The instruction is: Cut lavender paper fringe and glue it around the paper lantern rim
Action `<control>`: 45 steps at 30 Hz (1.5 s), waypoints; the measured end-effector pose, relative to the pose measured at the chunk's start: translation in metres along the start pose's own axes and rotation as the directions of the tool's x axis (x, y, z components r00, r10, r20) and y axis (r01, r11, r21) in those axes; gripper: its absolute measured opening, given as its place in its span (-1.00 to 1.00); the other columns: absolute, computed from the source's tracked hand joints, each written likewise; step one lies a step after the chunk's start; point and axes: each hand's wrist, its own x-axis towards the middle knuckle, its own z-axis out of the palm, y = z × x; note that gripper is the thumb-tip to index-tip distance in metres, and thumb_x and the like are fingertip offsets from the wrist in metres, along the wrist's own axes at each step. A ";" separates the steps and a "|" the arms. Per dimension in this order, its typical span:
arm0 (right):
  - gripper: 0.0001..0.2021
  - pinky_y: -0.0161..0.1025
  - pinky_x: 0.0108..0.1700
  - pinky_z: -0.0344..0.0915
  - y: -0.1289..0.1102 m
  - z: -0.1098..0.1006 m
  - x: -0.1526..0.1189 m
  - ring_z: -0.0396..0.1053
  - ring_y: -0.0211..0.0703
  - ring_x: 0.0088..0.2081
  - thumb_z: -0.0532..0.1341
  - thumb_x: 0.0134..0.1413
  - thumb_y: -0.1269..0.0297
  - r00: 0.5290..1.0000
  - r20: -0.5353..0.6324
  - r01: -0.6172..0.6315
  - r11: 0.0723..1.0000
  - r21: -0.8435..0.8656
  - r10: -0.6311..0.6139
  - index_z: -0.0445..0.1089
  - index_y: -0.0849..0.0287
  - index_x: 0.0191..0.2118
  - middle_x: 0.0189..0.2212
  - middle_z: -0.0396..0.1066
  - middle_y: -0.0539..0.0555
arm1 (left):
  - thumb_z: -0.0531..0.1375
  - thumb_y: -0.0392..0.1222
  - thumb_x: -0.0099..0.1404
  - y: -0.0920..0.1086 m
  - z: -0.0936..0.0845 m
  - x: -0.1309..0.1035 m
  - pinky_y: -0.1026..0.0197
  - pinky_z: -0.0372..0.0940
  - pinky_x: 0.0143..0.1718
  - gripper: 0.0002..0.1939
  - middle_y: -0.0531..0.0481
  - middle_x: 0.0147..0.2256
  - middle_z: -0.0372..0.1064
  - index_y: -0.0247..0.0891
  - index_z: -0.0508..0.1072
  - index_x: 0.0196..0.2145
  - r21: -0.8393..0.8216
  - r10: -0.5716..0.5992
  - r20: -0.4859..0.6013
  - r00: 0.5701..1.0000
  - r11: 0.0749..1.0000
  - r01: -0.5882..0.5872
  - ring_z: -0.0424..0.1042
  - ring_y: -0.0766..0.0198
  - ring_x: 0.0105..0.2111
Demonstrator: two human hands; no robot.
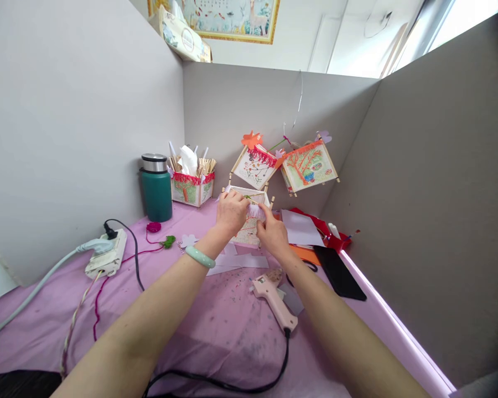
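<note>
Mid-frame, the left hand (231, 212) curls over the paper box (244, 236) and the right hand (273, 232) extends a finger to its fringe (254, 211), grips unclear to me, where pressing hard could crease it.

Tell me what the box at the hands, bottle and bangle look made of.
Box: probably paper on wooden sticks, judging by matte, drawn-on sides and tan corner posts.
Bottle: likely metal, teal-coated, with a shiny silver collar.
Bangle: smooth, pale green; perhaps jade, glass or plastic.
</note>
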 end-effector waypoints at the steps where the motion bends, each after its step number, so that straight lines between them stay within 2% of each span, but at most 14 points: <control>1: -0.43 -0.29 -0.29 0.30 0.002 -0.001 -0.001 0.46 -0.15 -0.40 -0.06 0.23 0.35 1.000 0.015 0.009 0.993 0.120 -0.011 -0.08 0.18 0.34 -0.43 0.52 0.06 | 0.11 -0.24 0.28 -0.001 -0.003 0.000 -0.03 0.14 -0.05 -0.81 -0.12 -0.30 0.47 -0.19 0.55 -0.31 -0.035 -0.005 0.002 1.000 0.999 0.005 0.33 0.06 -0.14; 3: -0.42 -0.32 -0.33 0.30 0.007 -0.005 -0.002 0.43 -0.19 -0.46 -0.09 0.23 0.35 0.999 0.031 0.030 0.955 0.296 -0.040 -0.12 0.22 0.35 -0.48 0.51 0.01 | 0.10 -0.23 0.28 -0.004 -0.012 0.002 0.03 0.18 -0.03 -0.80 -0.09 -0.23 0.48 -0.19 0.53 -0.25 -0.143 -0.021 -0.015 1.000 0.990 0.019 0.35 0.11 -0.12; 6: -0.42 -0.30 -0.31 0.30 0.013 -0.012 -0.005 0.43 -0.18 -0.45 -0.09 0.23 0.34 0.998 -0.022 0.058 0.947 0.316 -0.054 -0.11 0.23 0.35 -0.51 0.49 0.00 | 0.00 -0.25 0.34 -0.012 -0.029 0.004 0.13 0.22 -0.02 -0.72 -0.08 -0.13 0.47 -0.24 0.49 -0.16 -0.293 -0.110 -0.127 0.986 0.954 0.069 0.37 0.20 -0.09; 10: -0.44 -0.26 -0.28 0.26 0.012 -0.018 -0.007 0.45 -0.10 -0.39 -0.04 0.22 0.31 0.996 -0.073 0.052 0.998 0.031 -0.049 -0.02 0.18 0.34 -0.45 0.51 0.06 | -0.04 -0.32 0.32 -0.020 -0.042 0.001 0.14 0.25 -0.05 -0.69 -0.07 -0.17 0.48 -0.24 0.49 -0.19 -0.303 -0.227 -0.210 0.951 0.940 0.158 0.39 0.21 -0.13; 14: -0.43 -0.22 -0.31 0.25 0.008 -0.015 -0.006 0.47 -0.05 -0.37 -0.03 0.25 0.30 1.000 -0.003 0.017 0.958 -0.286 -0.018 -0.07 0.13 0.36 -0.38 0.52 0.15 | 0.00 -0.36 0.28 -0.019 -0.032 -0.010 0.10 0.25 -0.06 -0.70 -0.09 -0.22 0.49 -0.25 0.52 -0.21 -0.203 -0.096 -0.139 0.986 0.977 0.066 0.37 0.16 -0.14; 20: -0.45 -0.22 -0.32 0.24 0.003 -0.022 -0.009 0.48 -0.05 -0.37 -0.04 0.27 0.30 0.999 0.030 0.032 0.935 -0.353 -0.023 -0.09 0.14 0.35 -0.38 0.53 0.15 | -0.01 -0.39 0.26 -0.021 -0.020 -0.018 0.08 0.25 -0.07 -0.68 -0.10 -0.21 0.48 -0.23 0.52 -0.20 -0.162 -0.088 -0.113 0.990 0.984 0.069 0.34 0.14 -0.14; 24: -0.58 -0.22 -0.33 0.22 -0.005 -0.045 -0.048 0.48 -0.04 -0.36 -0.03 0.28 0.24 0.998 0.058 0.018 0.951 -0.310 0.000 0.20 0.18 0.20 -0.42 0.51 0.14 | -0.01 -0.36 0.28 -0.034 -0.032 -0.016 0.08 0.25 -0.07 -0.68 -0.09 -0.21 0.47 -0.23 0.53 -0.22 -0.178 -0.162 -0.184 0.969 0.975 0.130 0.34 0.14 -0.14; 26: -0.66 -0.21 -0.33 0.23 -0.008 -0.054 -0.082 0.48 0.01 -0.34 -0.01 0.28 0.11 0.979 0.202 0.038 0.946 -0.321 0.029 0.40 0.17 -0.05 -0.43 0.51 0.16 | 0.00 -0.33 0.28 -0.041 -0.038 -0.016 0.06 0.24 -0.05 -0.70 -0.10 -0.19 0.45 -0.22 0.54 -0.25 -0.151 -0.170 -0.225 0.959 0.979 0.138 0.32 0.12 -0.11; 29: -0.58 -0.15 -0.34 0.26 -0.009 -0.056 -0.132 0.48 0.13 -0.28 0.08 0.18 -0.04 0.915 0.388 0.028 0.943 -0.331 0.109 0.38 0.17 -0.05 -0.29 0.50 0.22 | 0.07 -0.27 0.25 -0.052 -0.043 -0.013 0.01 0.21 -0.01 -0.76 -0.11 -0.12 0.40 -0.21 0.54 -0.25 -0.124 -0.170 -0.252 0.953 0.982 0.142 0.28 0.08 -0.06; 34: -0.46 -0.07 -0.23 0.29 -0.001 -0.043 -0.167 0.43 0.18 -0.14 0.12 0.14 0.21 0.895 0.421 -0.045 0.969 -0.241 0.147 0.13 0.20 0.23 -0.11 0.43 0.30 | 0.18 -0.15 0.16 -0.062 -0.042 0.006 0.05 0.21 -0.01 -0.67 -0.08 -0.10 0.43 -0.23 0.50 -0.10 -0.216 -0.120 0.053 0.991 0.968 0.128 0.34 0.08 -0.08; 38: -0.47 -0.10 -0.25 0.27 0.011 -0.050 -0.164 0.43 0.04 -0.27 0.04 0.18 0.25 0.911 0.385 -0.188 0.979 0.072 0.147 0.05 0.17 0.26 -0.28 0.45 0.18 | 0.20 -0.19 0.12 -0.061 -0.045 0.018 0.19 0.26 -0.19 -0.50 -0.02 -0.22 0.48 -0.26 0.40 0.06 -0.278 -0.153 0.301 0.941 0.930 0.240 0.41 0.20 -0.26; 40: -0.47 -0.16 -0.32 0.27 0.014 -0.060 -0.162 0.39 -0.05 -0.37 0.05 0.20 0.12 0.929 0.339 -0.277 0.883 0.379 0.146 0.04 0.10 0.25 -0.37 0.40 0.07 | 0.18 -0.25 0.12 -0.058 -0.049 0.019 0.23 0.24 -0.26 -0.52 0.00 -0.28 0.49 -0.26 0.42 0.04 -0.285 -0.145 0.346 0.927 0.925 0.251 0.41 0.24 -0.30; 42: -0.47 -0.20 -0.34 0.27 0.011 -0.072 -0.159 0.36 -0.09 -0.35 0.10 0.16 0.03 0.950 0.259 -0.309 0.662 0.683 0.176 0.09 0.08 0.21 -0.36 0.38 0.05 | 0.16 -0.28 0.13 -0.055 -0.054 0.018 0.25 0.23 -0.30 -0.57 0.00 -0.30 0.49 -0.24 0.46 -0.01 -0.294 -0.126 0.354 0.927 0.926 0.238 0.41 0.25 -0.32; 45: -0.53 -0.23 -0.38 0.27 -0.003 -0.084 -0.148 0.31 -0.14 -0.39 0.22 0.06 0.03 0.944 0.276 -0.321 0.314 0.894 0.180 0.25 0.14 0.04 -0.41 0.33 0.04 | 0.17 -0.24 0.13 -0.049 -0.061 0.018 0.25 0.22 -0.33 -0.62 -0.02 -0.32 0.49 -0.23 0.51 -0.07 -0.295 -0.109 0.374 0.921 0.927 0.230 0.41 0.26 -0.35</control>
